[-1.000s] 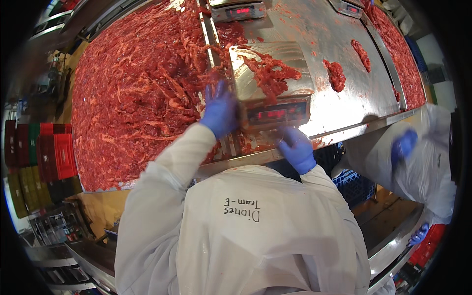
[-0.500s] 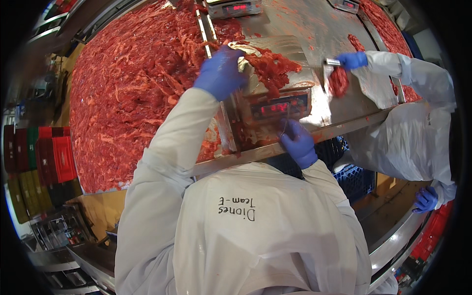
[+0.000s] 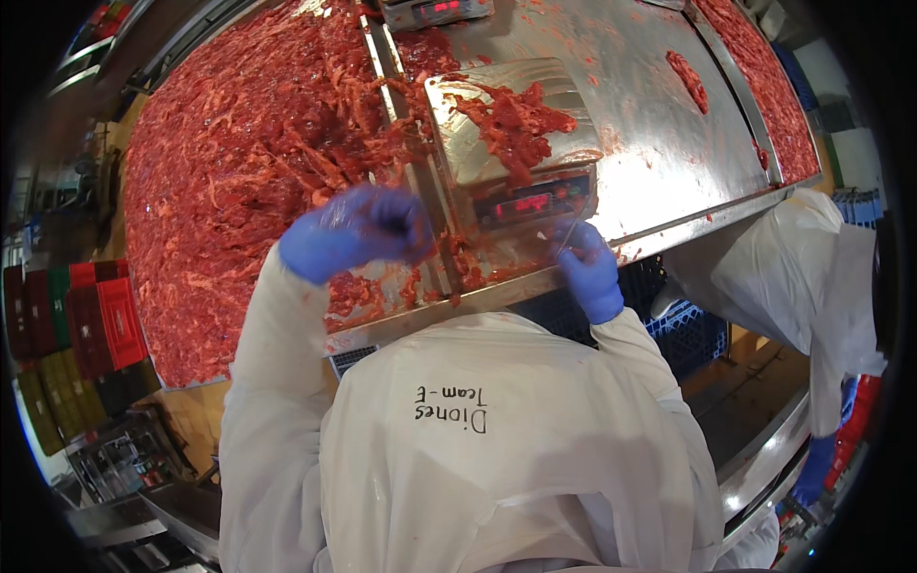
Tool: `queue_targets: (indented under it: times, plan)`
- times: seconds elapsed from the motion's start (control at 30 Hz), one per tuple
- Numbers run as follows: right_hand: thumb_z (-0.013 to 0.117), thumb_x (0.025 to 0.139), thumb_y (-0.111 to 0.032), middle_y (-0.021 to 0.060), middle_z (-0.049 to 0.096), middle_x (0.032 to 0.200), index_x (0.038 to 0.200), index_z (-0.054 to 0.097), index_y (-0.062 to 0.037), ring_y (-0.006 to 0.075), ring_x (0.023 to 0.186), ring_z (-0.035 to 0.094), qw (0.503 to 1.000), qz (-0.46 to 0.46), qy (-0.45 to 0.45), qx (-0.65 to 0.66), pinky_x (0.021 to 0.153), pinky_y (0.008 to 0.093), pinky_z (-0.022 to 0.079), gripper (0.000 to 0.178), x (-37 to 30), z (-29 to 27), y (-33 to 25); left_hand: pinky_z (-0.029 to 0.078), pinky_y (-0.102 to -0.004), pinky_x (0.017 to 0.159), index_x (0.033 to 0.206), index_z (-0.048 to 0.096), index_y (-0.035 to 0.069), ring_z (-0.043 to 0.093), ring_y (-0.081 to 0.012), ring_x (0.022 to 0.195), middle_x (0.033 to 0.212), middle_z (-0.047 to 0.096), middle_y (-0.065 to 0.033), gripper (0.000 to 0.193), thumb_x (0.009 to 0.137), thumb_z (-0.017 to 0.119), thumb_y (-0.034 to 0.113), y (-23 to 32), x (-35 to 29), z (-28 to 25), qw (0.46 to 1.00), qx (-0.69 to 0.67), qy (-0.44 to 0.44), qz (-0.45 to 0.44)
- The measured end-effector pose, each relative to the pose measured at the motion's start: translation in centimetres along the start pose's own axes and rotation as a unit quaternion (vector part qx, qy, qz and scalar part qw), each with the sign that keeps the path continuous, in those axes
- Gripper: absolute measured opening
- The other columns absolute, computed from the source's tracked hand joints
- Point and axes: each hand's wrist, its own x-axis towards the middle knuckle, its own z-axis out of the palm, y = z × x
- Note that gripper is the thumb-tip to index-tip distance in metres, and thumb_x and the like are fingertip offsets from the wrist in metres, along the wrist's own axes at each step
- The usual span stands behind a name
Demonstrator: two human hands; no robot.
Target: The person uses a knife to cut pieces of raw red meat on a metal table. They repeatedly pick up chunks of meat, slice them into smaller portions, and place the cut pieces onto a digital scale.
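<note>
My left hand [image 3: 355, 234], in a blue glove, is over the near right edge of a large heap of raw red meat strips [image 3: 229, 201]. Its fingers look curled but are smeared by motion. My right hand [image 3: 590, 275], also gloved in blue, is near the table's front rim, just below a scale's display. Its fingers are pinched together on something thin and see-through that I cannot make out. A loose clump of meat [image 3: 521, 124] lies on the steel pan of the scale [image 3: 454, 158], with no hand touching it.
A metal divider [image 3: 425, 196] separates the heap from the steel tabletop [image 3: 650, 158]. One meat strip [image 3: 688, 81] lies at the far right. A second scale [image 3: 430, 11] stands at the back. Blue crates [image 3: 693, 339] are below the table; a co-worker's white apron [image 3: 764, 267] is at right.
My left hand has left the scale's left side and moved left and nearer to me. The clump stays on the pan. The co-worker's hand, tool and meat have gone from the tabletop.
</note>
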Motion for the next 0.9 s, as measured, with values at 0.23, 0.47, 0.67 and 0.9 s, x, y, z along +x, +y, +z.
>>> queue_targets:
  times: [0.23, 0.47, 0.67, 0.9]
  plan:
    - [0.071, 0.096, -0.007, 0.0093, 0.073, 0.121, 0.13, 0.063, -0.0017, 0.0176, 0.111, 0.07, 1.0, -0.028, 0.005, 0.011, 0.097, 0.0324, 0.055, 0.035, 0.0, -0.1, -4.0, 0.055, -0.0321, 0.083, 0.126, 0.072, 0.005, 0.066, -0.0139, 0.094, 0.105, 0.073, -0.0068, 0.037, 0.092, 0.076, 0.02, -2.6, 6.5, -2.8, 0.92, 0.125, 0.371, 0.025]
    - [0.068, 0.094, 0.002, 0.0076, 0.071, 0.114, 0.117, 0.065, -0.0002, 0.0154, 0.109, 0.066, 0.997, 0.068, -0.021, 0.005, 0.098, 0.0332, 0.054, 0.024, 3.9, -8.2, -3.1, 0.055, -0.0357, 0.094, 0.145, 0.061, 0.009, 0.069, -0.0224, 0.11, 0.132, 0.069, -0.0166, 0.056, 0.089, 0.067, 0.012, -9.0, 3.9, -10.3, 0.852, 0.245, 0.463, -0.015]
    - [0.074, 0.093, -0.005, 0.0055, 0.072, 0.111, 0.117, 0.068, -0.0039, 0.0151, 0.105, 0.067, 0.947, 0.019, -0.32, 0.027, 0.095, 0.0319, 0.054, 0.025, 11.6, 1.3, -13.3, 0.055, -0.0321, 0.095, 0.153, 0.055, 0.012, 0.065, -0.0164, 0.118, 0.14, 0.065, -0.0148, 0.057, 0.097, 0.062, 0.014, -4.0, 16.1, -6.4, 0.841, 0.429, 0.279, 0.174]
    - [0.074, 0.097, -0.012, 0.0097, 0.07, 0.127, 0.126, 0.064, -0.0021, 0.0189, 0.11, 0.068, 0.987, -0.074, -0.065, 0.128, 0.102, 0.0323, 0.052, 0.033, 13.1, 2.7, -13.5, 0.058, -0.0386, 0.082, 0.127, 0.072, 0.007, 0.073, -0.0242, 0.097, 0.108, 0.076, -0.0158, 0.035, 0.099, 0.062, 0.026, -8.0, 7.0, -9.5, 0.856, 0.321, 0.405, 0.013]
